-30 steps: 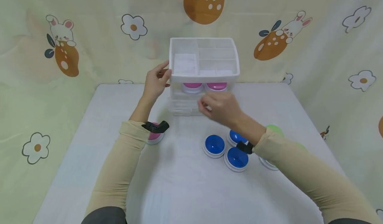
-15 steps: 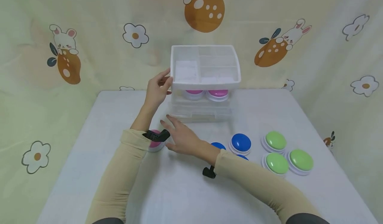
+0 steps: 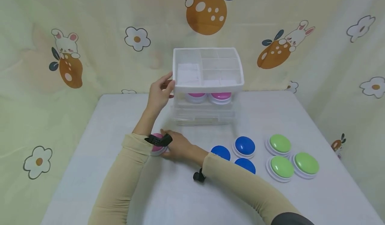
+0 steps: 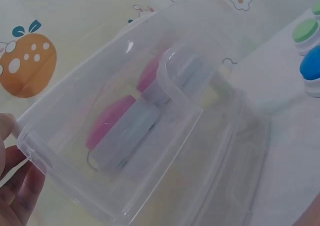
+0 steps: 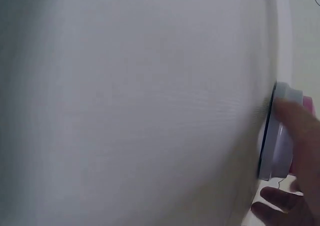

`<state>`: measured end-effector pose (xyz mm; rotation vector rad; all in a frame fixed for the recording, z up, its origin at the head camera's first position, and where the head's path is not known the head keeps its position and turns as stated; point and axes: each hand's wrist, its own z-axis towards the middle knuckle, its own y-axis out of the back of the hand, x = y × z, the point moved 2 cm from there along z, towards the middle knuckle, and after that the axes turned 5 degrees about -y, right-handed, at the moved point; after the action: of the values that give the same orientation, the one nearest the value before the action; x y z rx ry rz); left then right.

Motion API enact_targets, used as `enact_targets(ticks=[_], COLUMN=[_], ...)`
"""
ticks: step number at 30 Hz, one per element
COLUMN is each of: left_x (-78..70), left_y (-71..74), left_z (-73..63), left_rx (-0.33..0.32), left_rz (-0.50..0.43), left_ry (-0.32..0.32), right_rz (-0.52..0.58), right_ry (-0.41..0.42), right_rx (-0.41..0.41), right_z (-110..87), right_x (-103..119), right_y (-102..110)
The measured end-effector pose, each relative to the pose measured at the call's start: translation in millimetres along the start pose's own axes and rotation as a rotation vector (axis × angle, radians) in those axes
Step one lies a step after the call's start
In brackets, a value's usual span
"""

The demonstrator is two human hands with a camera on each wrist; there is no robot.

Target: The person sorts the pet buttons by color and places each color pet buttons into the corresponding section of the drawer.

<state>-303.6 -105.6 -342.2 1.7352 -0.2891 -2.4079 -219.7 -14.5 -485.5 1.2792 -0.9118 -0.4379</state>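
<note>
My left hand point(image 3: 159, 93) holds the left side of a white drawer organizer point(image 3: 209, 88) with a compartment tray on top. In the left wrist view, its fingers grip a corner of the clear plastic drawer point(image 4: 150, 183), inside which two pink push buttons point(image 4: 112, 121) sit side by side. My right hand point(image 3: 178, 146) is low on the table, below the left forearm, gripping a third pink push button point(image 5: 282, 146) with a white base. The right wrist view shows the thumb across the base and fingers around the far side; in the head view the left wrist camera partly hides this button.
Several blue push buttons point(image 3: 245, 145) stand right of the right forearm, which partly covers some of them. Farther right is a group of three green push buttons point(image 3: 281, 166). A patterned cloth point(image 3: 102, 61) hangs behind the white table point(image 3: 240, 198).
My right hand has moved from the organizer's front down and left, opened out, and come to grip the pink button. My left hand stays at the organizer's side. The view has tilted slightly.
</note>
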Motion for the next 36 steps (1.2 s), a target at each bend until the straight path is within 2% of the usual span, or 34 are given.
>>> enact_targets(ticks=[7,10,13,16,18,21,26,29,33,36], left_x=[-0.6,-0.7,-1.3,-2.0,-2.6,-4.2,-7.4,-7.1,-3.9,-2.4], left_y=[-3.5,-4.3,-4.5,-3.3,-1.9,2.0,0.3,0.0,0.5,3.3], left_z=[-1.4,-1.0,0.3,1.3,1.3,2.0,4.6,5.5,4.4,1.6], left_rx=[0.000,0.006,0.001,-0.001,0.007,0.014,0.020,0.020,0.013,0.009], left_rz=[-0.007,0.006,0.021,0.035,0.049,0.077,0.109,0.109,0.114,0.124], left_ry=[-0.008,-0.007,-0.013,-0.017,-0.011,-0.023,-0.056,-0.048,-0.022,-0.005], right_rz=[0.187,0.252,0.297,0.253,0.209,0.160,0.111,0.094,0.059,0.033], right_ry=[0.119,0.076,-0.029,-0.094,-0.109,-0.110,-0.166,-0.208,-0.223,-0.233], right_rx=[-0.087,-0.082,-0.037,0.008,0.023,0.034,0.048,0.051,0.016,-0.039], right_z=[4.1,6.3,4.7,-0.2,-7.5,-25.0,-74.0,-103.6,-138.1,-155.1], right_x=[7.3,7.6,5.6,3.6,3.6,3.9,-6.8,-10.4,-11.4,-10.3], right_y=[0.8,0.1,3.6,9.8,17.5,36.1,82.1,113.3,155.3,185.9])
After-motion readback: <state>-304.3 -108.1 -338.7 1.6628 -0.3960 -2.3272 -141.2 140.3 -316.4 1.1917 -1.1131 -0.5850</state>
